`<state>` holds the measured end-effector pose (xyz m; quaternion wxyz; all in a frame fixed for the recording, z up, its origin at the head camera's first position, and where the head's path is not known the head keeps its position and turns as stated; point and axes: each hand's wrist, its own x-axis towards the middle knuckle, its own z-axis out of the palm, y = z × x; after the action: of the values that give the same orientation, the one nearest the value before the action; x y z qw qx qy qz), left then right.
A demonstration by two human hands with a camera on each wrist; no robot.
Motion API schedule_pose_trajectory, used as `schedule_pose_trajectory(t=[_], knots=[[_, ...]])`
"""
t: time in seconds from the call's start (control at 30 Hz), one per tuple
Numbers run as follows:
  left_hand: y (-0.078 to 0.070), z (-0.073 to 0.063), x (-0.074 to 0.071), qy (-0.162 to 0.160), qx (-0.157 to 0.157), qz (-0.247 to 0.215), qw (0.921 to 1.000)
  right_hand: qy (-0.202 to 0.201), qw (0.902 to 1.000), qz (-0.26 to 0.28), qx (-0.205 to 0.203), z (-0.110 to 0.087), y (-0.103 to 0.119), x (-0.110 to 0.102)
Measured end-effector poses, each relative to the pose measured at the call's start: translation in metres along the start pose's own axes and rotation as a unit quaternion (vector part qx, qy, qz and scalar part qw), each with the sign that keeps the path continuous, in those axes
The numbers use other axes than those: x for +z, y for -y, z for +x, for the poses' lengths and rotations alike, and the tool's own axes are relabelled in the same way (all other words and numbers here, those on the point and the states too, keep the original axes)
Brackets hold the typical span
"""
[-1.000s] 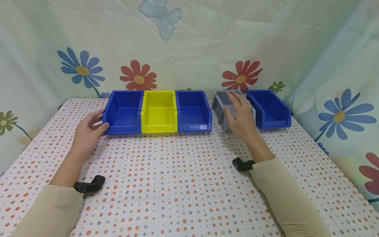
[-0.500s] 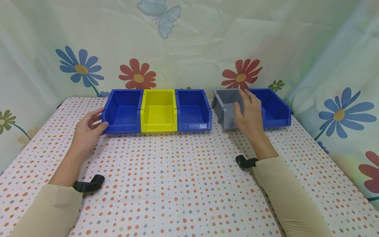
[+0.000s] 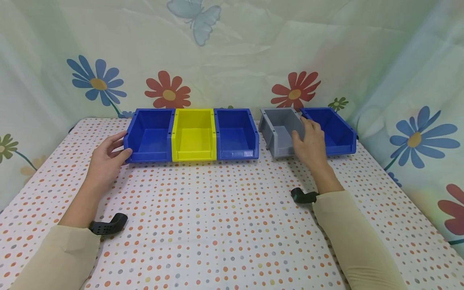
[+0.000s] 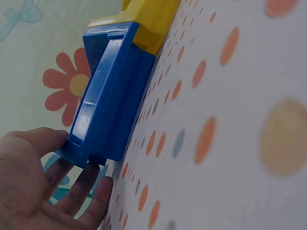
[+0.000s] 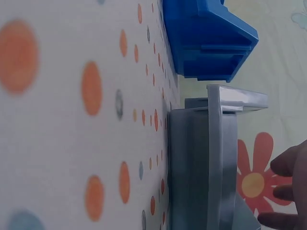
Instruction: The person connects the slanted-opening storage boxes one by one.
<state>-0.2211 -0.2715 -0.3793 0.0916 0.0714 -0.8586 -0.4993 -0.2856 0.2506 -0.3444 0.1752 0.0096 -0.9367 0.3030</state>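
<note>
My left hand [image 3: 105, 161] holds the left end of a blue storage bin [image 3: 150, 139]. In the left wrist view, the thumb lies at the front corner of this blue bin [image 4: 103, 96] and the other fingers are bent along its side. A yellow bin [image 3: 193, 139] and a second blue bin [image 3: 236, 139] stand against it in a row. My right hand [image 3: 311, 147] is over the right wall of a grey bin [image 3: 282, 135], fingers slightly bent and spread. Whether it touches the wall is unclear. Right of it, another blue bin [image 3: 335, 131] is partly hidden by the hand.
The table is covered by a dotted cloth [image 3: 195, 225]. A flowered curtain [image 3: 232, 60] hangs right behind the bins and along both sides. A gap separates the second blue bin from the grey bin. Black wrist devices [image 3: 108, 224] sit on both forearms.
My right hand has moved rightward from above the grey bin's middle to its right wall, with its fingers bending more. The left hand has stayed on the blue bin.
</note>
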Motion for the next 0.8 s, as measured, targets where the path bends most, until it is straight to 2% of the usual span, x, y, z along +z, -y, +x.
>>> schedule_pose_trajectory(t=[0.37, 0.8], knots=[[-0.002, 0.001, 0.001, 0.0, 0.0, -0.002, 1.0, 0.029, 0.9975, 0.041, 0.049, 0.005, -0.011, -0.009], [-0.002, -0.001, 0.0, -0.002, -0.002, 0.002, 1.0, 0.011, 0.9969, 0.049, 0.061, 0.004, -0.009, -0.008]])
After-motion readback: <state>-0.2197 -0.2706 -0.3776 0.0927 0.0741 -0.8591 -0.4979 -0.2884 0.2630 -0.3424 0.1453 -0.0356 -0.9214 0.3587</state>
